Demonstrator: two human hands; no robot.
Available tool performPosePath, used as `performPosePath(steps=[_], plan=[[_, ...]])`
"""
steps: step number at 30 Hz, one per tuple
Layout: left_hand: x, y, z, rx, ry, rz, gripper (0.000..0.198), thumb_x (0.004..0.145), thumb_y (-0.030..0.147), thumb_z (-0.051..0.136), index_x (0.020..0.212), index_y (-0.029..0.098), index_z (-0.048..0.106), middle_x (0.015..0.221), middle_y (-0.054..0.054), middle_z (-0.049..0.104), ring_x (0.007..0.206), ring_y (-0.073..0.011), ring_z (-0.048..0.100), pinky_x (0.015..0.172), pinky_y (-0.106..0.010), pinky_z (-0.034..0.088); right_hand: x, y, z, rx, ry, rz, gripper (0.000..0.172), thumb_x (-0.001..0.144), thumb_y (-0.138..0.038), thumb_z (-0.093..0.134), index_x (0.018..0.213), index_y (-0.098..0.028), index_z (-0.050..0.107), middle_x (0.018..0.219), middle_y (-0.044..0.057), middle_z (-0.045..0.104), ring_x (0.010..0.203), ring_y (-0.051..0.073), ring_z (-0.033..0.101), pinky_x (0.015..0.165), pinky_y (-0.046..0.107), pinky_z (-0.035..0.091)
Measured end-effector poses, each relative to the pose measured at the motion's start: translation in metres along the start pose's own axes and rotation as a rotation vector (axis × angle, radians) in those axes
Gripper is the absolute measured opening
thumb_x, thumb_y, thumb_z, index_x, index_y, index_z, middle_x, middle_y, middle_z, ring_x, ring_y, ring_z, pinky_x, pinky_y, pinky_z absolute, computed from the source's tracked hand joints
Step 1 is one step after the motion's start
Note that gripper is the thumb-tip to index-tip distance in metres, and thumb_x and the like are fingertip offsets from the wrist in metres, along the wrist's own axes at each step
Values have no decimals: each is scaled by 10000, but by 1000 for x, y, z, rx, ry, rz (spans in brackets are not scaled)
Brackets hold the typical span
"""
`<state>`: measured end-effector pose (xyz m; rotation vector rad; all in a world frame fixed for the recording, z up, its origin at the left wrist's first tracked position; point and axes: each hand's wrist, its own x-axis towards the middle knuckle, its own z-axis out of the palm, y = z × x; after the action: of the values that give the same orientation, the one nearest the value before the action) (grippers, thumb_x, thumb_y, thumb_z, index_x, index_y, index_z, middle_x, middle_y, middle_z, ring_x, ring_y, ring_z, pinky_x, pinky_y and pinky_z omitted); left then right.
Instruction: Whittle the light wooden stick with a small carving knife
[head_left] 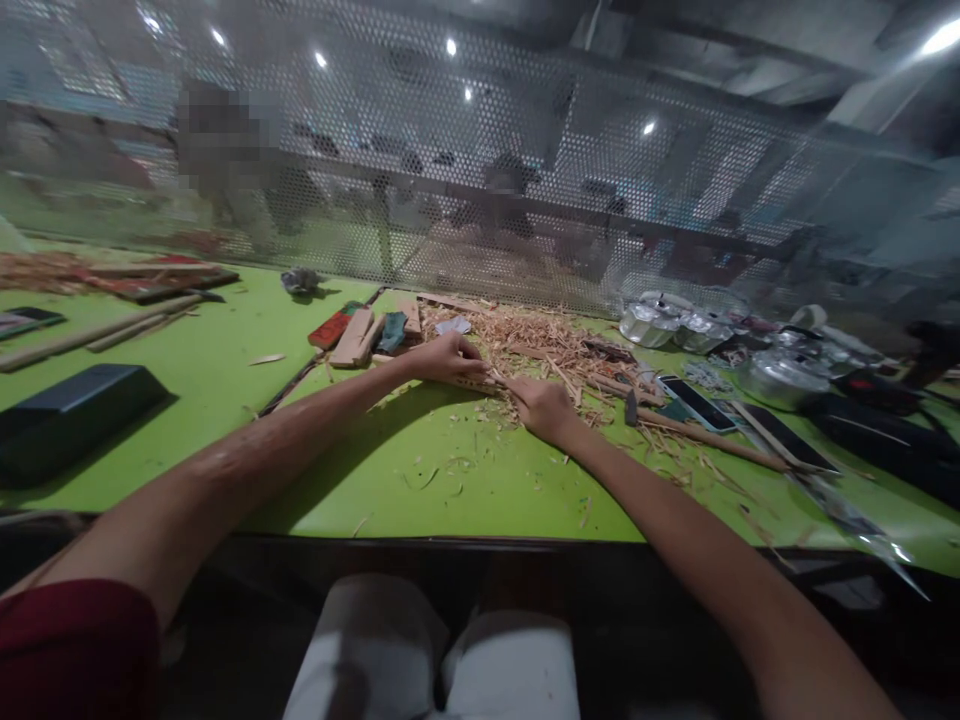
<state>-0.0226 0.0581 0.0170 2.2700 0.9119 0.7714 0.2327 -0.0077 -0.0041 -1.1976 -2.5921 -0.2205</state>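
Both arms are reaching forward across the bright green worktable point(225, 400), and the hands are meeting at the near edge of a heap of pale wood shavings and thin splints point(547, 345). The left hand point(446, 357) is lying palm down with its fingers curled over a thin, light-coloured wooden strip point(480, 381), pressing it to the table just left of the heap. The right hand point(544, 408) is closing around the strip's other end, right at the heap's front edge; whether it is also gripping a tool is too small to tell. A dark-screened phone point(694, 402) is lying to the right of the heap, and a black rectangular tray point(71, 415) is sitting well to its left.
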Motion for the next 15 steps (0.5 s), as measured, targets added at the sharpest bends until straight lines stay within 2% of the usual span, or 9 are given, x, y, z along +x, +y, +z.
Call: performPosePath(steps=[2,4,6,9,12,15], plan=[[-2,4,-6,-167,131,13,539,861,627,700,600,159,643,511,17,521,496,-78,407,504,-249,310,0,3,1,73,50,32,373,1036,-212,506,1309,-131,746,1219,139,773,978,225,732,841,285,506],[-7,10,-16,-384,178,27,697,856,786,603,505,195,488,452,29,405,450,-80,347,477,-263,301,0,5,2,133,119,74,347,1030,-218,523,1254,-137,775,1213,139,777,1018,236,743,896,306,531],[-14,16,-27,-566,126,44,806,772,955,479,458,225,342,410,46,264,403,-83,258,440,-282,263,0,8,4,182,182,110,333,1021,-219,529,1204,-141,796,1204,144,779,1046,249,748,934,332,548],[-23,20,-32,-661,-22,53,862,590,1078,410,440,236,305,387,43,218,379,-91,239,423,-303,252,0,14,6,229,245,148,333,1010,-246,528,1174,-168,807,1171,130,791,1049,261,756,951,363,564],[-22,16,-24,-650,-156,19,874,507,1113,323,416,244,316,372,20,233,367,-108,269,411,-322,253,0,18,9,260,281,159,352,1007,-291,515,1159,-176,812,1152,135,795,1061,271,756,954,380,567],[-16,11,-12,-679,-183,-35,869,521,1110,286,428,249,355,377,14,226,364,-122,279,405,-329,249,0,21,11,289,301,165,373,1001,-320,504,1123,-156,815,1140,150,795,1052,281,757,952,399,567]])
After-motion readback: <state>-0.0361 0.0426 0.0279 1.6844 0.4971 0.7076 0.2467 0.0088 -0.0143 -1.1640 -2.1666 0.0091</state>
